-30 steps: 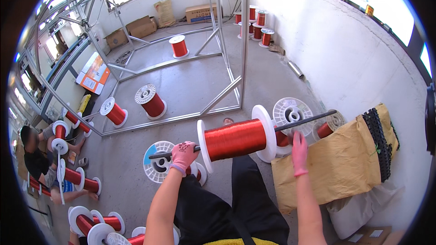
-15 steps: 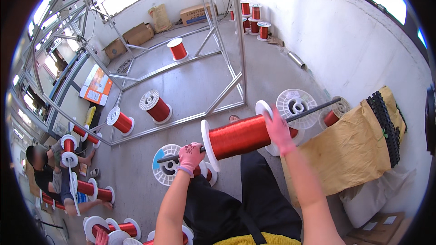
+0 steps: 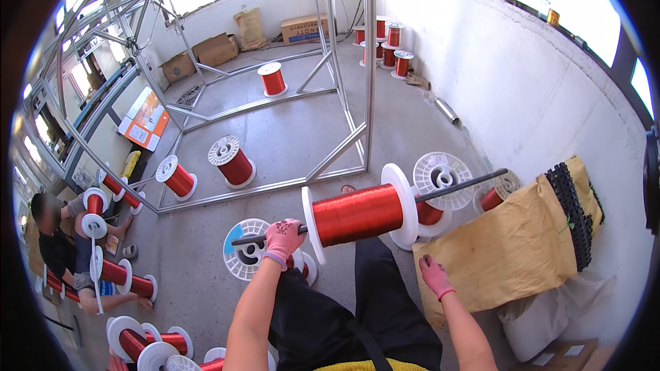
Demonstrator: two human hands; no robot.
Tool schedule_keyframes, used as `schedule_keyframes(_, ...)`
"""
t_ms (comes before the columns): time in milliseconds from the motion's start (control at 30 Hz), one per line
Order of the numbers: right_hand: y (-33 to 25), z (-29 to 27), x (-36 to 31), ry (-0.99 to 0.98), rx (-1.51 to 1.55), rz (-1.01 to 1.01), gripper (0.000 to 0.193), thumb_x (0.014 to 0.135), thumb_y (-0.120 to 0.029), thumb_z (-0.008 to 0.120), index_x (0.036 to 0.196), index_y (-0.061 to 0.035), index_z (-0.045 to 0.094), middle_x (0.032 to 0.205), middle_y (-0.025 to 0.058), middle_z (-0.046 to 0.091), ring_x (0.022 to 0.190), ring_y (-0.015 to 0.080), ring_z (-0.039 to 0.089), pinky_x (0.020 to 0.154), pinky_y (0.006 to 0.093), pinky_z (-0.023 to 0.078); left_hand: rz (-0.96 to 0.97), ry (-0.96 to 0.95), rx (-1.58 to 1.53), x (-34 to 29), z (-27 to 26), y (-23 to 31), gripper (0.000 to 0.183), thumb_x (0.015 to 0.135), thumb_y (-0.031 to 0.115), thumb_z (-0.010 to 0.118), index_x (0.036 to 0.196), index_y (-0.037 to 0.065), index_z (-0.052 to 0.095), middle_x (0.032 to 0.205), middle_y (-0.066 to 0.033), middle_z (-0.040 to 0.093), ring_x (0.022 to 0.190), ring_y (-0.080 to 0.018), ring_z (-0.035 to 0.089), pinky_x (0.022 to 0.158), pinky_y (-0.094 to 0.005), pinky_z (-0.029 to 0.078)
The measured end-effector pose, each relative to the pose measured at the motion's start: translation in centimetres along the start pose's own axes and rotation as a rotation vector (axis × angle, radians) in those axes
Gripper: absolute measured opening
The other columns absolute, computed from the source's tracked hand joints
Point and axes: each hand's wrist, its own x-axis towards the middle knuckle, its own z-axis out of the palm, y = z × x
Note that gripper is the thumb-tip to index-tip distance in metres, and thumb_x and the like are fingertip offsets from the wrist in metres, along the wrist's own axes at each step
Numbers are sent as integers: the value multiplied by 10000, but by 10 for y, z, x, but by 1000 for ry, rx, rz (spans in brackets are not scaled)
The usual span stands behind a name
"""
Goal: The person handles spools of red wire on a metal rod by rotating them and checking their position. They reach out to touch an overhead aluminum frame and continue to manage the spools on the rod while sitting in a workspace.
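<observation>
A large spool of red wire (image 3: pixel 357 214) with white flanges sits on a dark rod (image 3: pixel 467 182), held up in front of my legs. My left hand (image 3: pixel 283 237), in a pink glove, is wrapped round the rod just left of the spool. Apart from the spool, my right hand (image 3: pixel 437 276), also in pink, hangs over the edge of a tan sack (image 3: pixel 509 247). Its fingers are curled in, and nothing shows in them. The rod's right end reaches above the sack, past a wire spool (image 3: pixel 443 182) standing on the floor.
A metal frame (image 3: pixel 268 182) stands ahead, with red spools (image 3: pixel 232 161) in and before it. More spools (image 3: pixel 395 48) are stacked by the right wall. Another person (image 3: pixel 58 240) sits at the left among spools. Spools (image 3: pixel 144 340) also lie at the lower left.
My right hand has left the spool's right flange and dropped down to the right, over the sack. My left hand keeps hold of the rod. The view has shifted slightly.
</observation>
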Motion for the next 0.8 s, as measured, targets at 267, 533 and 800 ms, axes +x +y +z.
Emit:
schedule_keyframes(267, -169, -149, 37, 428, 389, -339, 433, 908, -277, 455, 1244, -4, 467, 1147, 215, 564, 1053, 353, 544, 876, 413, 428, -4, 14, -13, -8, 3, -9, 251, 772, 383, 594, 901, 183, 673, 934, -38, 649, 836, -254, 636, 682, -385, 504)
schedule_keyframes(533, -252, -150, 84, 374, 17, -318, 583, 879, -365, 504, 1231, 92, 424, 1150, 312, 525, 1081, 409, 515, 904, 420, 416, 20, 6, -9, -1, 2, 4, 245, 774, 367, 598, 919, 184, 670, 939, -38, 647, 843, -249, 635, 690, -384, 503)
schedule_keyframes(800, -51, 1, -13, 89, -271, -242, 387, 923, -192, 432, 1244, 24, 451, 1256, 244, 477, 1132, 362, 489, 947, 411, 393, 48, 48, -30, -1, 13, -6, 247, 760, 368, 604, 864, 151, 663, 893, -48, 658, 816, -260, 642, 671, -391, 509)
